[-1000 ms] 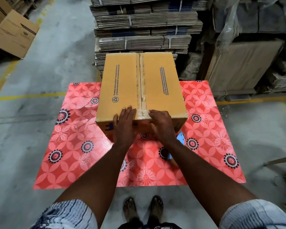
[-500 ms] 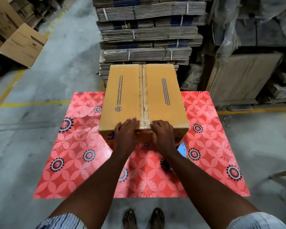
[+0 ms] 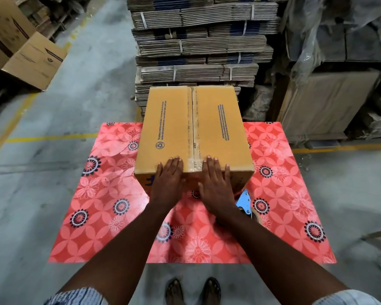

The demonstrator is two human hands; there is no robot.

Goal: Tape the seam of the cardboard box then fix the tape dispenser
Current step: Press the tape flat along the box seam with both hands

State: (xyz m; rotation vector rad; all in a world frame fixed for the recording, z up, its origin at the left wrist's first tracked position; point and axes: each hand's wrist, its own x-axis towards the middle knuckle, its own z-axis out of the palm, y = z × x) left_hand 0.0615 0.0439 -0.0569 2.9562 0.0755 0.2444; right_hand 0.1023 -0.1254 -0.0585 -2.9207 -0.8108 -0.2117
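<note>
Red floral counter [image 3: 101, 216] carrying a box [image 3: 169, 124] with a taped seam [image 3: 193, 128]. Both hands lie flat, fingers spread, on the box's near edge: left [image 3: 168, 179] and right [image 3: 216, 183] flanking the tape. Blue dispenser [image 3: 244, 201] lies beside the box's near right corner.

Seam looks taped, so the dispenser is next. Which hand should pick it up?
Right. The tape dispenser lies on the mat just beside the right hand, partly hidden by that wrist. The left hand rests flat on the box, farther away.
</note>
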